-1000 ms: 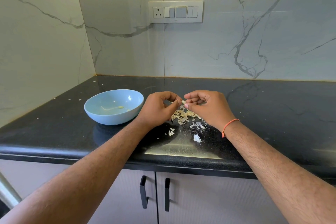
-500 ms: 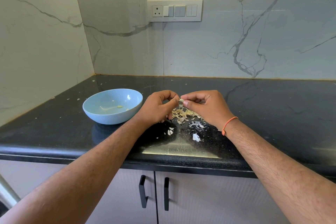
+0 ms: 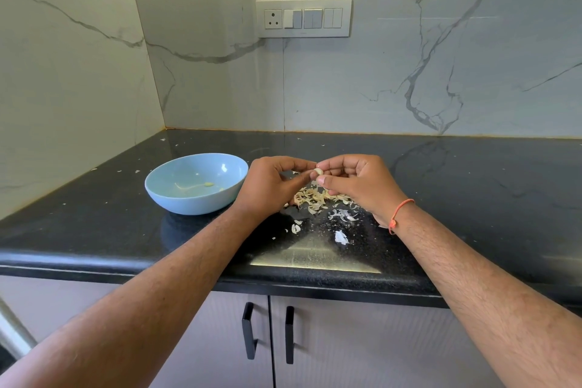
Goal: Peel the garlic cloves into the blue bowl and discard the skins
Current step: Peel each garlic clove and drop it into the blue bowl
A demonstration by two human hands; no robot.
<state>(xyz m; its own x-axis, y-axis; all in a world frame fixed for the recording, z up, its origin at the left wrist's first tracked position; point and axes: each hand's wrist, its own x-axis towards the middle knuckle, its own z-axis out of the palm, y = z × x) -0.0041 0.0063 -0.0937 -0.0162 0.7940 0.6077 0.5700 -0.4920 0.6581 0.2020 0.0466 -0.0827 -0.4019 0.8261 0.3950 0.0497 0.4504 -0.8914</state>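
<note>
- garlic clove [image 3: 318, 171] pinched between both hands, raised above the black counter [image 3: 472, 186], just right of the blue bowl [image 3: 170, 195].
- left hand [image 3: 267, 187] curled, thumb and forefinger fingers [image 3: 302, 178] closed on the clove's left side; remaining fingers folded into the palm.
- right hand [image 3: 359, 184] curled too, thumb below and forefinger above the clove, nipping its right end; other fingers bent inward.
- orange thread band [image 3: 399, 214] around the right wrist.
- blue bowl sitting on the counter beside the left hand, nearly touching the knuckles; pale scraps at its bottom [image 3: 206, 185], too small to tell whether peeled cloves or bits.
- pile of garlic skins [image 3: 318, 197] heaped on the counter directly under the 2 hands, partly hidden by them.
- more loose skins [image 3: 343, 216] scattered toward the counter's front edge, with 1 white flake [image 3: 341, 237] lying apart, closest to the edge.
- tiny flecks dotted across the counter toward the wall corner.
- switch panel [image 3: 304, 18] with 1 socket mounted on the marble wall behind.
- 2 black cabinet handles [image 3: 250, 331] below the counter edge, side by side on grey doors.
</note>
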